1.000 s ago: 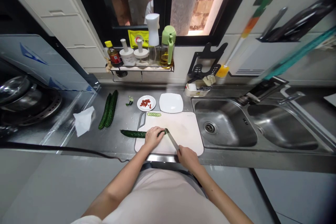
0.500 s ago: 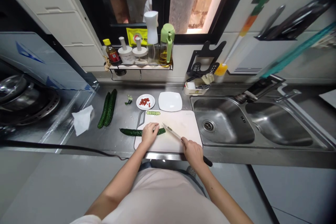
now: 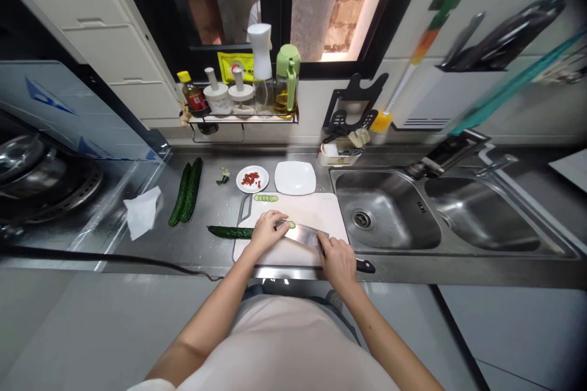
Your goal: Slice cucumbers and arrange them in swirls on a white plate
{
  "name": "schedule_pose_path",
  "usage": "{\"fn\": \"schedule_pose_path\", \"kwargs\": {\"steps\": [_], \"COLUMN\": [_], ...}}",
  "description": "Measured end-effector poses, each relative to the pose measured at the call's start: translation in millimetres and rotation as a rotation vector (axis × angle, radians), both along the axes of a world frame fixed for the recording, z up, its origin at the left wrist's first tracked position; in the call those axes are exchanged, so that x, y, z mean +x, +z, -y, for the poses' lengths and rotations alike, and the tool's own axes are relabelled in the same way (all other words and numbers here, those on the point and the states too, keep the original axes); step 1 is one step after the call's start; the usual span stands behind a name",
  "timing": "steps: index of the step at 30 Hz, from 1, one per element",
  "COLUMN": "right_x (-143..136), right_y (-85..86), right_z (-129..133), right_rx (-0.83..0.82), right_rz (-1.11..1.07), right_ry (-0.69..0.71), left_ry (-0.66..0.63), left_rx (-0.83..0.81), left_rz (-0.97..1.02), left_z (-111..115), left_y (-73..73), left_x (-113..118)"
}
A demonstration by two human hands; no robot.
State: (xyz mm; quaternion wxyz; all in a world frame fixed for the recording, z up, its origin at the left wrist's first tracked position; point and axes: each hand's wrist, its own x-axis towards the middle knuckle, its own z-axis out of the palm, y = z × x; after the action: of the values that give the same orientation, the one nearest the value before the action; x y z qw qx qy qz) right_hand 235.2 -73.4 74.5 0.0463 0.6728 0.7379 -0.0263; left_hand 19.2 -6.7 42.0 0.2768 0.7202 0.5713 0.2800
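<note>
Head camera view, looking down on a steel kitchen table (image 3: 192, 247) with a white cutting board (image 3: 330, 217) in front of the person. The dark green cucumber (image 3: 229, 232) lies crosswise, its long axis running left to right, roughly in line with the table's near edge. Its left end reaches past the board onto the table; its right part passes under the left hand (image 3: 266, 231), which is much the nearer hand. The left fingers are bent and spread over it, close to the knife's tip; their undersides are hidden, so how firmly they grip cannot be told. The right hand (image 3: 338, 259), to the right of the cucumber, has its fingers closed around the knife (image 3: 309, 236), with the black handle end poking out behind. The blade points leftward toward the left fingers, and a pale round slice (image 3: 291, 225) shows at it, just beside those fingertips. A row of cucumber slices (image 3: 266, 198) lies near the board's far edge. Beyond stand a plate of red pieces (image 3: 239, 182) and a white square plate (image 3: 295, 177).
</note>
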Motion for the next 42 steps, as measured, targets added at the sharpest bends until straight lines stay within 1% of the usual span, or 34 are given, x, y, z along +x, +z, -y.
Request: {"fn": "schedule_pose_path", "kwargs": {"steps": [3,8,15,18,22,26,29,33,38,42], "right_x": [2,4,1,1,3,9,12,11,7,4], "right_y": [-4.1,-8.3,-7.0,-6.8,-8.4,-9.2,-8.5,-8.2,-11.7,-13.8], "right_z": [2,5,6,5,2,0,-1,-4,-7,-8], "right_rx": [0.042,0.07,-0.016,-0.068,-0.13,-0.193,-0.263,-0.326,-0.334,-0.34], "right_rz": [-0.005,0.003,0.004,-0.006,-0.028,-0.092,-0.147,-0.155,-0.146,-0.137], "right_ry": [0.02,0.039,0.015,-0.022,-0.096,-0.196,-0.262,-0.289,-0.273,-0.259], "left_ry": [-0.043,-0.086,-0.079,-0.016,0.13,0.307,0.377,0.419,0.46,0.466], "left_rx": [-0.034,-0.067,-0.063,-0.053,-0.062,-0.118,-0.138,-0.16,-0.194,-0.212], "left_rz": [-0.059,-0.053,0.025,0.05,0.165,0.298,0.348,0.325,0.186,0.106], "left_z": [-1,-2,-2,-3,-7,-15,-24,-37,-55,-71], "left_y": [3.3,4.1,-2.8,-4.5,-8.2,-20.3,-30.1,-34.5,-32.9,-35.4], "left_x": [4,6,10,11,8,-2,-9,-11,-5,-2]}}
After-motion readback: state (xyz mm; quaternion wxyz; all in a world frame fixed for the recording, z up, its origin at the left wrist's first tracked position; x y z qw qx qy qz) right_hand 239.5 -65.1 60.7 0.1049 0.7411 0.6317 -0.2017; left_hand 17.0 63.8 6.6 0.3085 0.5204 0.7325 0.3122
